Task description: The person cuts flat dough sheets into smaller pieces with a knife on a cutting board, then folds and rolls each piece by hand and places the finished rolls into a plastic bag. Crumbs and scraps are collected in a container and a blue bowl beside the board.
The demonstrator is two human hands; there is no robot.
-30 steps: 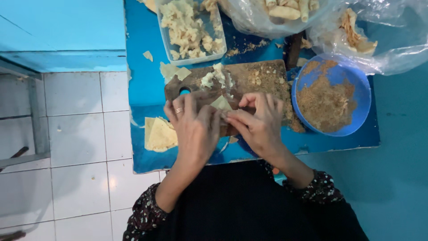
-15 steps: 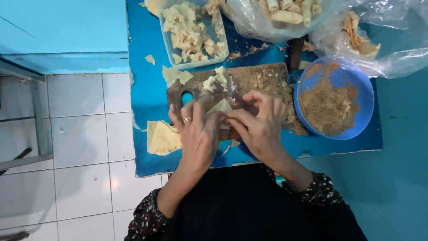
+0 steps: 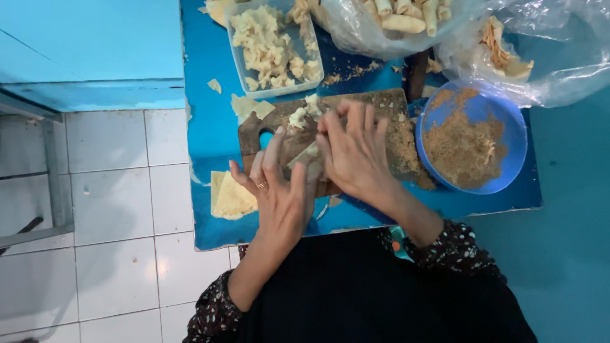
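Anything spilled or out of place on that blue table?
Yes. Brown crumbs lie spilled across the wooden cutting board beside the blue bowl, and pale wrapper scraps sit loose on the blue table.

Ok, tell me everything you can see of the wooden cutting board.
The wooden cutting board is dark brown and worn, with a round hole at its left end. It lies flat on the blue table, between the clear tub of pale filling and the blue bowl. Brown crumbs and pale bits are scattered on it. The left hand and right hand rest over its middle, pressing a pale wrapper.
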